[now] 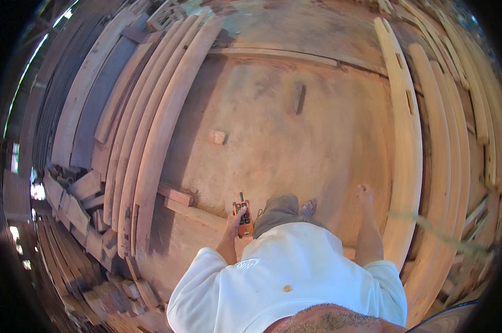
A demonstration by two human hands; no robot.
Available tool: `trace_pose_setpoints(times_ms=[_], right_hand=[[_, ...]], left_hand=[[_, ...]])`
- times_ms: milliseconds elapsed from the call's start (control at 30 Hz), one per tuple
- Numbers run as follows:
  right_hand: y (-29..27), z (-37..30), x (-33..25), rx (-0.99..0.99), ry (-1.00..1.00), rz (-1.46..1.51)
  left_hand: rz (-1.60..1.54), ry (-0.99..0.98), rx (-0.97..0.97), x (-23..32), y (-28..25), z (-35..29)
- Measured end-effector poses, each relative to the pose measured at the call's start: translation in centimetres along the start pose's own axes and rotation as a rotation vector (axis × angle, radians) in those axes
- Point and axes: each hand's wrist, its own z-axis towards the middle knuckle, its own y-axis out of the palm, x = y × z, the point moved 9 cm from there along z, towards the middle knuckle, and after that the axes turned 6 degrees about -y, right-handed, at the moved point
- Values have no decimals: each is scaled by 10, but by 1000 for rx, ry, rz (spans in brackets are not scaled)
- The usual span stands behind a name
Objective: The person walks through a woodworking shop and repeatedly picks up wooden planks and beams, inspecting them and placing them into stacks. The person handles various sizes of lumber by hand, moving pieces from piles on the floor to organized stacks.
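- I see the left hand [234, 222] closed around an orange remote control [245, 228], which lies in its grip at lower centre of the frame.
- The right hand [364, 193] is well apart, right of centre, near a long pale beam [404, 150]; how its fingers stand, I cannot tell.
- Farther, I have a dusty brown floor [256, 111] with a small block [218, 137].
- Long timbers [163, 125] line the left side.

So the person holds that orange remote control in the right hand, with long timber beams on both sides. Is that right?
Not quite: the head view shows the orange remote control in the left hand. Long timber beams do lie on both sides.
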Motion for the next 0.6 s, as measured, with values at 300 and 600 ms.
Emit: trace_pose_setpoints(times_ms=[300, 600], right_hand=[[73, 224, -131, -328, -186, -28], [101, 349, -61, -758, -10, -188]], left_hand=[[1, -52, 136, 74, 100, 160], [183, -213, 392, 252, 204, 299]])
